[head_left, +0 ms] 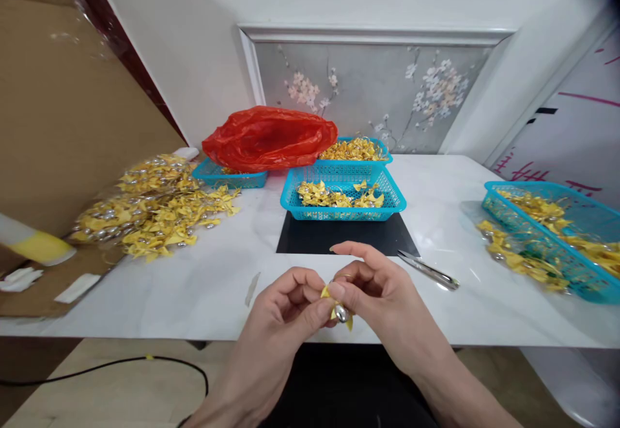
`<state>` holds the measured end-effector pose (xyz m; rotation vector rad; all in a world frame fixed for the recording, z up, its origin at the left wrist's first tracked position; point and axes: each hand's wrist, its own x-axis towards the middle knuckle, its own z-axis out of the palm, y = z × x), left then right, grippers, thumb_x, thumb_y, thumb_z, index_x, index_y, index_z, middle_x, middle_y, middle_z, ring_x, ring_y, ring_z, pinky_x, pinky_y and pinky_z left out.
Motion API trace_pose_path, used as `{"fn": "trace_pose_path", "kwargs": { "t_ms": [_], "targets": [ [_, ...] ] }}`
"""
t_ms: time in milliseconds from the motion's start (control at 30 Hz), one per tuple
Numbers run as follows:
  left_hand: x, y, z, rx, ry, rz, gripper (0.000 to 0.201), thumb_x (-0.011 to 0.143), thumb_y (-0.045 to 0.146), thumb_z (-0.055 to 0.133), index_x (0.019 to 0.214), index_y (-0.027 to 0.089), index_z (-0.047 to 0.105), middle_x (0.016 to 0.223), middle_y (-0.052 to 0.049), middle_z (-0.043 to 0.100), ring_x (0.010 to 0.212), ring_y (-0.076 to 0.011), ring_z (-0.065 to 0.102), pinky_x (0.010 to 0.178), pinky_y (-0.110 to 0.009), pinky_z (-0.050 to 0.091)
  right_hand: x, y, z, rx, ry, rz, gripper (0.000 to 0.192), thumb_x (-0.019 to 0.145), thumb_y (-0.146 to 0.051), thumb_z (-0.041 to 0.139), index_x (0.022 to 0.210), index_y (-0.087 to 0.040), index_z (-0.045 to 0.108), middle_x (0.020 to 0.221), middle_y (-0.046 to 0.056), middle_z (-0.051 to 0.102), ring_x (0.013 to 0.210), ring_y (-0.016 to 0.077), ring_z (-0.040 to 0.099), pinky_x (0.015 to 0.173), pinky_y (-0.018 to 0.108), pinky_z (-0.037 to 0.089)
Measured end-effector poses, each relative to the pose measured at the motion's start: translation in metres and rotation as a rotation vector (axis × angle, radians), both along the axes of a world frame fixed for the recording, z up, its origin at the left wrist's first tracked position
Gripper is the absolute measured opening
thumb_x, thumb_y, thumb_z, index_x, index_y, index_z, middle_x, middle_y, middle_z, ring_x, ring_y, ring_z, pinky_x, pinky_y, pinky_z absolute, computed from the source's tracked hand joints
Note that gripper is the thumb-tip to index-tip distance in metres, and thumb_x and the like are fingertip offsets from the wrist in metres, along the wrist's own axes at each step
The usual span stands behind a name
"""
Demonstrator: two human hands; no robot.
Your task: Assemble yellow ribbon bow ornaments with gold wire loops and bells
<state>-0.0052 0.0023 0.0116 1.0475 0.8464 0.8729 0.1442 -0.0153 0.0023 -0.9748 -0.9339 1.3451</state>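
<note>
Close to the table's front edge, my left hand (285,318) and my right hand (380,292) meet over a small yellow ribbon piece with a silver bell (341,314). My left thumb and fingers pinch it from the left, just beside the bell. From the other side my right thumb and curled fingers close on its upper part, with the index finger stretched out. A thin golden loop shows by my right fingers. Part of the ribbon is hidden behind the fingertips. Beyond my hands, a blue basket (343,215) holds several similar yellow pieces.
Silver snips (429,270) lie right of a black mat (310,237). A red plastic bag (268,137) rests among baskets at the back. Heaped yellow pieces with bells (159,215) lie left. Another blue basket (533,189) stands right, with bagged pieces (526,260) beside it.
</note>
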Motion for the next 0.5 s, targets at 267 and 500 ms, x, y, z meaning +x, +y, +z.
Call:
{"fn": "trace_pose_path", "kwargs": {
  "t_ms": [267, 500],
  "targets": [
    [-0.029, 0.005, -0.006, 0.232, 0.184, 0.202, 0.027, 0.082, 0.032, 0.073, 0.106, 0.024, 0.064, 0.072, 0.002, 0.066, 0.071, -0.0169, 0.066, 0.071, -0.028, 0.052, -0.005, 0.006, -0.018, 0.027, -0.152, -0.001, 0.051, 0.083, -0.045, 0.070, 0.128, -0.025, 0.056, 0.108, 0.006, 0.069, 0.094, 0.0184, 0.067, 0.083, 0.033, 0.055],
    [-0.158, 0.042, 0.001, 0.572, 0.662, 0.895, 0.019, 0.078, 0.027, 0.073, 0.096, 0.024, 0.069, 0.089, -0.002, 0.071, 0.090, -0.0234, 0.063, 0.079, -0.028, 0.045, -0.018, 0.009, -0.043, 0.099, -0.319, -0.002, 0.047, 0.088, -0.054, 0.062, 0.127, -0.027, 0.058, 0.122, 0.010, 0.065, 0.115, 0.0238, 0.061, 0.091, 0.036, 0.055]
  ]
}}
